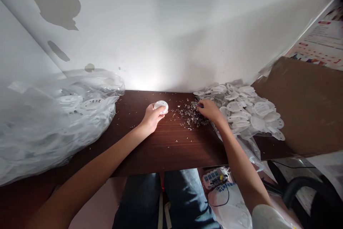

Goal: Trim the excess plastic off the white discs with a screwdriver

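Note:
My left hand (153,117) grips a round white plastic disc (162,105) above the middle of the table, thumb across its face. Small dark marks or holes show near the disc's upper edge. To the right, my right hand (208,110) is at a pile of tiny metal pieces (194,114), its fingers pinched together at the pile's edge. What the fingertips hold, if anything, is too small to make out. Just beyond that hand lies a heap of similar white plastic discs (241,109), partly on a clear plastic bag.
A large clear bag (88,125) filled with white discs stands on the left. The dark brown table (160,147) carries scattered tiny bits. A cardboard sheet (300,107) leans at the right, and a white wall (171,43) closes the back. Below the edge hangs a power strip (214,178).

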Demonstrator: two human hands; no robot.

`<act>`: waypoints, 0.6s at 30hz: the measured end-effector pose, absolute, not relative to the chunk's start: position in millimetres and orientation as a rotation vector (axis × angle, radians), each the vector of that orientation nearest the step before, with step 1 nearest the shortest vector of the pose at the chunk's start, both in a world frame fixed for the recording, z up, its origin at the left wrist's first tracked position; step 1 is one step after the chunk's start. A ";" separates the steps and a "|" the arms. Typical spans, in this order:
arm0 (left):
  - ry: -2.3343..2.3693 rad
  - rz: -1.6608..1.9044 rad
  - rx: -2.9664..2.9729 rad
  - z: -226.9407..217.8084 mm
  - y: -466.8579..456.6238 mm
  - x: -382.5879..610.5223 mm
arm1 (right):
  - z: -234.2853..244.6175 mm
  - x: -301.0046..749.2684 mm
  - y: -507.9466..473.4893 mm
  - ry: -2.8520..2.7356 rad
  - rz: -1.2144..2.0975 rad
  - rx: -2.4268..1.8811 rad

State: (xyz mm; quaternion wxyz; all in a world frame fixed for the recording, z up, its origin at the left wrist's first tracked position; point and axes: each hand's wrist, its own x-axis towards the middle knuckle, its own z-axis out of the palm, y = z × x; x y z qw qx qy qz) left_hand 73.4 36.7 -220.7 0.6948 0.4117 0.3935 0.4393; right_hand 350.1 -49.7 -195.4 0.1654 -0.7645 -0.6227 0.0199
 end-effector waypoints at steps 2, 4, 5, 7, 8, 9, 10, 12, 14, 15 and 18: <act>0.901 0.990 0.916 -221.5 36.5 73.2 | -196.3 350.9 -49.0 -1.779 0.076 -2.171; 0.895 0.990 0.941 -222.3 36.1 72.8 | -197.9 351.3 -48.4 -1.774 0.065 -2.149; 0.884 0.988 0.958 -222.5 35.6 72.6 | -198.6 351.4 -48.2 -1.770 0.058 -2.141; 0.864 0.975 0.991 -222.3 34.2 72.2 | -199.6 351.4 -48.2 -1.758 0.075 -2.141; 0.859 0.967 1.005 -222.0 33.2 72.0 | -200.0 351.3 -48.2 -1.753 0.096 -2.149; 0.859 0.959 1.018 -221.5 32.2 72.0 | -200.2 351.2 -48.2 -1.749 0.116 -2.157; 0.864 0.949 1.034 -221.0 31.2 72.0 | -200.5 351.1 -48.1 -1.744 0.127 -2.163; 0.872 0.931 1.075 -220.4 29.4 72.1 | -200.9 350.9 -47.9 -1.741 0.120 -2.164; 0.874 0.911 1.123 -220.5 28.4 72.2 | -201.4 350.9 -47.6 -1.750 0.107 -2.161; 0.871 0.900 1.145 -220.8 28.4 72.2 | -201.6 351.0 -47.5 -1.756 0.109 -2.163; 0.865 0.876 1.170 -221.6 29.9 71.6 | -201.5 352.6 -46.7 -1.770 0.117 -2.159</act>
